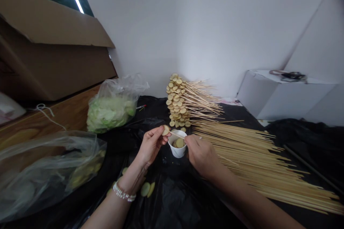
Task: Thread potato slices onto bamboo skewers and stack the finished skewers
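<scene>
My left hand pinches a round pale potato slice between thumb and fingers. My right hand is closed on a thin wooden skewer, whose far end meets the slice; whether it has gone through I cannot tell. Just below the skewer stands a white paper cup with potato slices inside. Behind the cup, a tall pile of skewered potato slices has its sticks pointing right. Loose slices lie beside my left wrist.
Many bare skewers spread over the black plastic sheet on the right. At left are a bag of cut cabbage, a clear bag with slices and a cardboard box. A white box stands by the wall.
</scene>
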The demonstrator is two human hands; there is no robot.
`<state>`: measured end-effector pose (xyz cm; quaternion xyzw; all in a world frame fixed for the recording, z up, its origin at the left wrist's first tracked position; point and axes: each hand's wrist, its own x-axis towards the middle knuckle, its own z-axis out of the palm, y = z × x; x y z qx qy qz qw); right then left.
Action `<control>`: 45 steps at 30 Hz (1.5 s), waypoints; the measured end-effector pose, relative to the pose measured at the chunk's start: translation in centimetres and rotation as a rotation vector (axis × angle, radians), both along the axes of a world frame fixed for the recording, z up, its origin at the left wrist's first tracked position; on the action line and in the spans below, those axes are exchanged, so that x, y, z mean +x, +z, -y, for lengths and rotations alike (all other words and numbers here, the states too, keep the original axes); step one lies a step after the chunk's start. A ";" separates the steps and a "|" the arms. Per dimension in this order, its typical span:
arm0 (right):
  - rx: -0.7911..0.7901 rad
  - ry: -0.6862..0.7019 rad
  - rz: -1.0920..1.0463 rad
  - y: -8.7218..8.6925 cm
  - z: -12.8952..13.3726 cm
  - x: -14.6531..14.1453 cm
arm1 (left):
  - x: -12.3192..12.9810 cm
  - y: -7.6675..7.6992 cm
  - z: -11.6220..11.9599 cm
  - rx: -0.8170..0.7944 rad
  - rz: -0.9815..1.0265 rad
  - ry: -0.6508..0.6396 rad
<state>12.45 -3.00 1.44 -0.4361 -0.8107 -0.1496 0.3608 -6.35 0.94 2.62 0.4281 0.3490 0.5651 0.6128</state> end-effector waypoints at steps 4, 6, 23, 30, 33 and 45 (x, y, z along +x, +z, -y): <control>0.001 -0.013 0.014 -0.1 0.1 0.0 | 0.0 0.1 0.1 0.006 -0.004 -0.026; -0.023 -0.010 0.014 -0.1 0.2 -0.1 | 0.0 0.1 0.1 0.008 -0.009 -0.044; -0.167 0.058 -0.081 -0.3 0.0 -0.3 | 0.3 0.8 0.8 0.091 -0.142 -0.119; -0.098 -0.002 0.022 0.2 0.1 0.1 | -0.4 0.8 0.0 0.090 -0.076 0.016; -0.073 0.003 0.016 0.1 0.1 0.2 | -0.5 0.8 0.1 0.074 -0.067 -0.014; -0.021 0.010 0.067 -0.1 0.3 -0.3 | 0.2 1.1 0.8 0.107 -0.181 -0.095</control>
